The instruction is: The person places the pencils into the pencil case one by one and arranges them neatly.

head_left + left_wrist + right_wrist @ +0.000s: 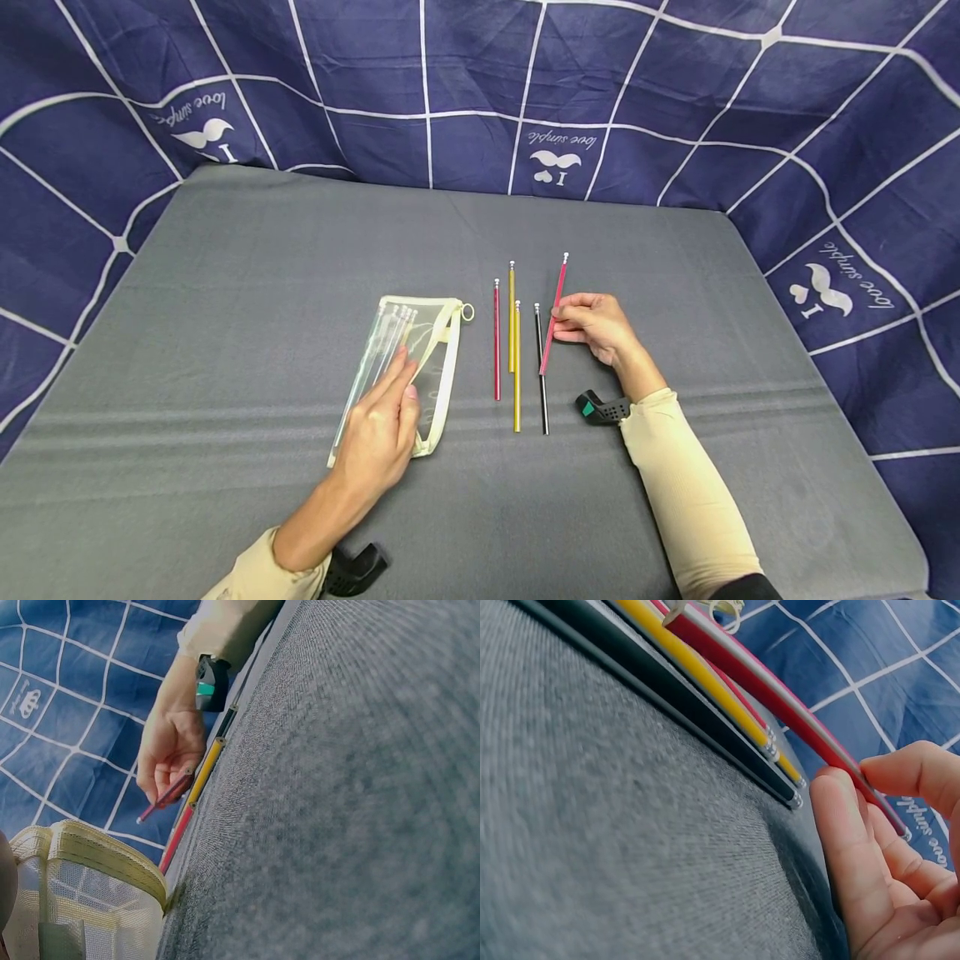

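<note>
My left hand [378, 433] holds the raised zip edge of a clear mesh pouch [447, 379] with cream trim, fingers stretched along it. In the left wrist view the mouth of this pouch gapes. Several pale pencils [365, 367] lie inside. Between thumb and fingers, my right hand [600, 325] pinches a red pencil [556, 304], tilted above a black pencil [544, 408]. Left of that lie two yellow pencils, one nearer [517, 400] and one farther [512, 292], and another red pencil [497, 342].
The grey padded table [262, 275] carries everything. A ring pull [468, 312] sticks out from the pouch's far corner. Dark blue cloth [480, 75] with white lines hangs around the back and sides. A black wrist mount [603, 408] sits at my right wrist.
</note>
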`<state>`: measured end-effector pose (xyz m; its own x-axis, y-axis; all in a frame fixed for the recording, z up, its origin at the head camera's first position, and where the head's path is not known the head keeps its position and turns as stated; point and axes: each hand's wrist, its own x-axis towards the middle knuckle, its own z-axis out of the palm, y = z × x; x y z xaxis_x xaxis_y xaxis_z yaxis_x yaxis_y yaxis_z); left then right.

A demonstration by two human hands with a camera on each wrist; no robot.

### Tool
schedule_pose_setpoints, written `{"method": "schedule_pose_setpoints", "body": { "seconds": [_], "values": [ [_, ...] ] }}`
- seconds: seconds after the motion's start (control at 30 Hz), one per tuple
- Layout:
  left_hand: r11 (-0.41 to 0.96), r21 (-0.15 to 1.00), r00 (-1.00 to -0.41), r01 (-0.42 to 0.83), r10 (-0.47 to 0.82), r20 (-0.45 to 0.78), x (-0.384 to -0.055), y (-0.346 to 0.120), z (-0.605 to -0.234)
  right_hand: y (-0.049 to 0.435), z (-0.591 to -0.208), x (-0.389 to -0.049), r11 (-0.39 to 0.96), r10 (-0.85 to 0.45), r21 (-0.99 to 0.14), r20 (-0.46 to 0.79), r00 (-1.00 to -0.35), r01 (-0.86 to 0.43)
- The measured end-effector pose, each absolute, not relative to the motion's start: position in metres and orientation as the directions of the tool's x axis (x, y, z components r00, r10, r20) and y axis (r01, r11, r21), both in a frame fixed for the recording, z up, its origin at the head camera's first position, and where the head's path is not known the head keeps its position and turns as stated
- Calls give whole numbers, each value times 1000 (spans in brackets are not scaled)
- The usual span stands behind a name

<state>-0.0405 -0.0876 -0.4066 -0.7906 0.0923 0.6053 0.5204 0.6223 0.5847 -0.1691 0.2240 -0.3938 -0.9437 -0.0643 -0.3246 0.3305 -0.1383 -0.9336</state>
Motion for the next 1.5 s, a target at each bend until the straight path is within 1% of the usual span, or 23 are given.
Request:
{"method": "schedule_pose_setpoints", "body": {
  "seconds": [0.37,0.8,1.0,1.5],
  "values": [
    [614,585,-785,529,92,613,-41,-88,-407,216,-391,-167,-189,-106,-921,-327,-939,342],
    [614,585,-784,530,91,614,-41,-87,-407,198,-391,-160,-162,-181,-919,-331,-926,360],
    [616,583,-783,529,90,615,-40,-87,-407,189,-389,-156,-172,-216,-918,-318,-923,356],
    [619,592,-793,516,84,603,-40,-87,-407,160,-387,-146,-151,-258,-918,-320,-911,366]
  ]
}}
